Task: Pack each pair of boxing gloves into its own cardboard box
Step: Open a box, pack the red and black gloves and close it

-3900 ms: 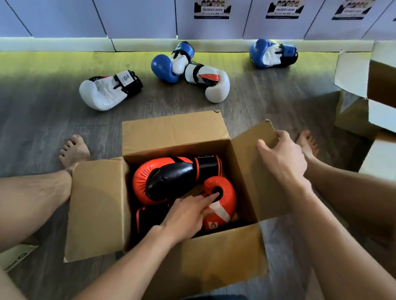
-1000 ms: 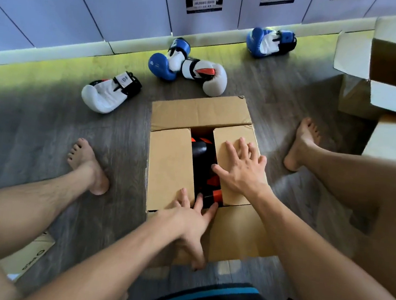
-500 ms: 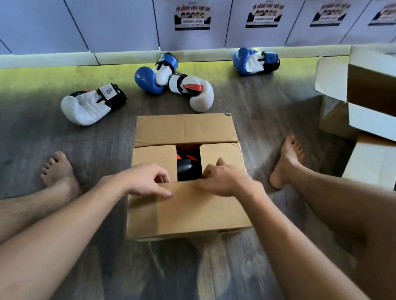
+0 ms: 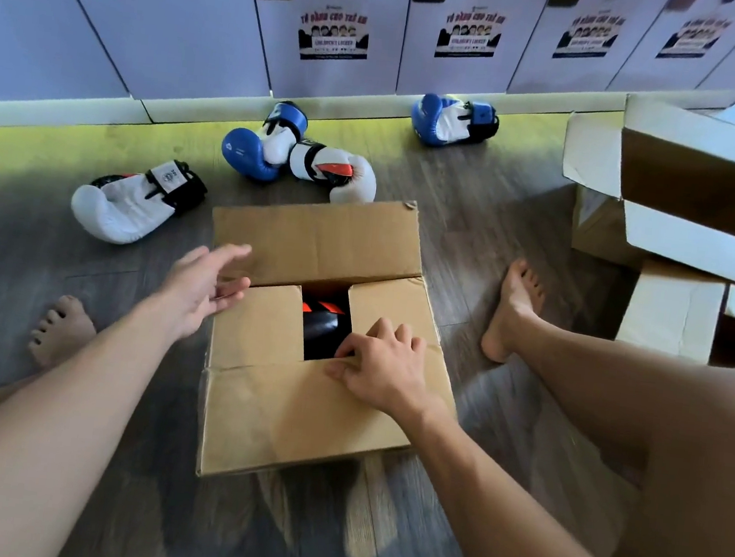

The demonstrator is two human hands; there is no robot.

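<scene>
A brown cardboard box (image 4: 297, 416) stands on the floor between my legs. Its near flap and both side flaps are folded down; the far flap (image 4: 315, 236) still stands up. Through the gap I see the orange-and-black gloves (image 4: 323, 319) inside. My right hand (image 4: 385, 371) presses on the near flap's edge at the gap, fingers curled. My left hand (image 4: 201, 288) hovers open by the box's left far corner, holding nothing. Loose on the floor lie a white glove (image 4: 128, 208), a second white glove (image 4: 336, 170), a blue glove (image 4: 262, 140) and another blue glove (image 4: 452, 119).
Open white-sided cardboard boxes (image 4: 699, 213) are stacked at the right. A row of lockers (image 4: 338, 25) with a pale plinth runs along the back. My bare feet (image 4: 514, 307) rest on the wood floor either side of the box.
My left hand has let go of the near flap and lifted away to the box's left far corner. My right hand stays on the near flap.
</scene>
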